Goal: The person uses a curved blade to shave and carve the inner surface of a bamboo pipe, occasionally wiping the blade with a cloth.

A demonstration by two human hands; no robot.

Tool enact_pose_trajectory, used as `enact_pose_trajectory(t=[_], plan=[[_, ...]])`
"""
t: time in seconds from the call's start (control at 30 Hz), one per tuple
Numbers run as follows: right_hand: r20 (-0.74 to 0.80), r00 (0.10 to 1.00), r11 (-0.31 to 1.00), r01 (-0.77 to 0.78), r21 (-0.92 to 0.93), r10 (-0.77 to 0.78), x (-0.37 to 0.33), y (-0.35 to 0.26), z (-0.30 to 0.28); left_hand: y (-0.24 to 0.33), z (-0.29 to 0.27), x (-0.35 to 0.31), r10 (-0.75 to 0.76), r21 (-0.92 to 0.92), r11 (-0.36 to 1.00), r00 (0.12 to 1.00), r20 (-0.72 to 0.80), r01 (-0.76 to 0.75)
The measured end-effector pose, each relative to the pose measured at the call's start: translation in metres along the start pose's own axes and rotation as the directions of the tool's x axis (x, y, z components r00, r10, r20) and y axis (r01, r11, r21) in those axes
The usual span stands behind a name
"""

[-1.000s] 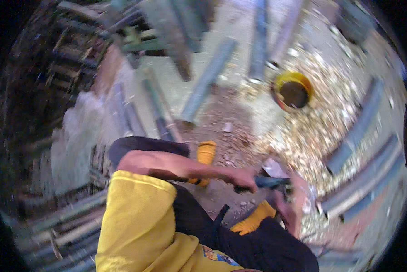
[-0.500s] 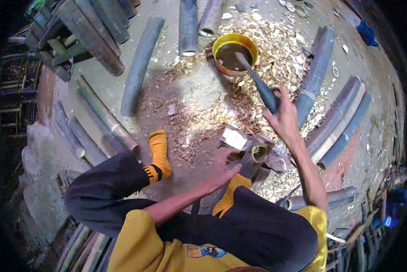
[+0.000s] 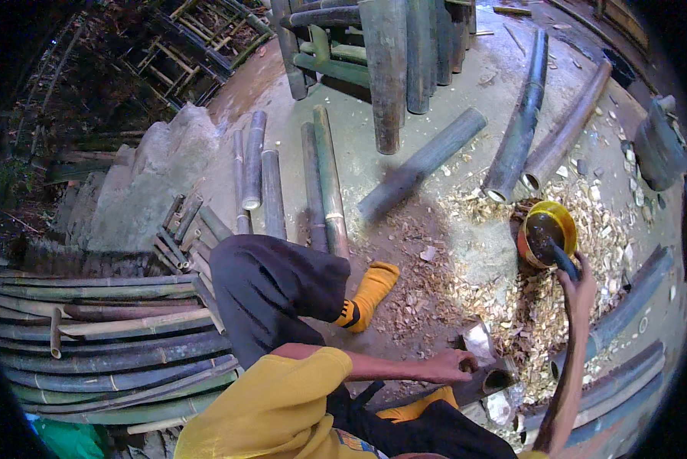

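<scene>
My right hand [image 3: 577, 284] is closed round the thick dark handle of a stick-like tool [image 3: 564, 260]. The tool's lower end dips into the dark liquid in a yellow bucket [image 3: 571, 222] with a reddish side. Curled fingers make a loop on my left hand [image 3: 449, 367]; what they hold, if anything, I cannot make out. Just beside it lies a short bamboo tube [image 3: 499, 379], its open end facing away from me. A white-topped block [image 3: 478, 343] sits just past that hand.
Pale wood chips [image 3: 473, 294] cover the floor round the bucket. Bamboo poles [image 3: 424, 162] lie about, with more stacked bamboo [image 3: 114, 336] at the left. A bamboo bench [image 3: 382, 76] stands at the far side. My foot in an orange sock [image 3: 374, 294] rests on the floor.
The view has swung left. My right hand has pushed the tool down, so it sits closer to the bucket. My left hand's fingers have gone from spread to curled.
</scene>
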State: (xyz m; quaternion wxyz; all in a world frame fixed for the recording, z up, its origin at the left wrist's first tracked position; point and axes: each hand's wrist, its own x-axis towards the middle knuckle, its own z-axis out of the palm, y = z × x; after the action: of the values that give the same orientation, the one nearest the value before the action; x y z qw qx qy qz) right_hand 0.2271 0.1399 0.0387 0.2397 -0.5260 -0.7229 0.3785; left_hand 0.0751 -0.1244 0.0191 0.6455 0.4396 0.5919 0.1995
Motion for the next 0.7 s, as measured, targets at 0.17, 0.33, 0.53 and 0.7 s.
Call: enact_pose_trajectory(t=[0.17,0.33,0.53,0.7], plan=[[-0.077,0.951,0.699,-0.164,0.696,0.299,-0.151,0.034,-0.028,0.017,0.007,0.046,0.027,-0.074,0.997,0.966,0.257,-0.009],[-0.315,0.777,0.830,-0.448,0.332,0.545,-0.286,-0.038,0.012,0.072,0.009,0.032,0.049,-0.232,0.961,0.731,0.680,0.151],[-0.077,0.660,0.635,-0.675,0.376,0.748,-0.360,-0.039,0.036,0.078,0.068,0.037,-0.524,-0.019,0.783,0.675,0.519,0.622],[-0.325,0.644,0.715,-0.674,0.185,0.692,-0.367,-0.027,0.055,0.012,0.092,0.067,0.140,0.482,0.577,0.661,0.737,-0.659]])
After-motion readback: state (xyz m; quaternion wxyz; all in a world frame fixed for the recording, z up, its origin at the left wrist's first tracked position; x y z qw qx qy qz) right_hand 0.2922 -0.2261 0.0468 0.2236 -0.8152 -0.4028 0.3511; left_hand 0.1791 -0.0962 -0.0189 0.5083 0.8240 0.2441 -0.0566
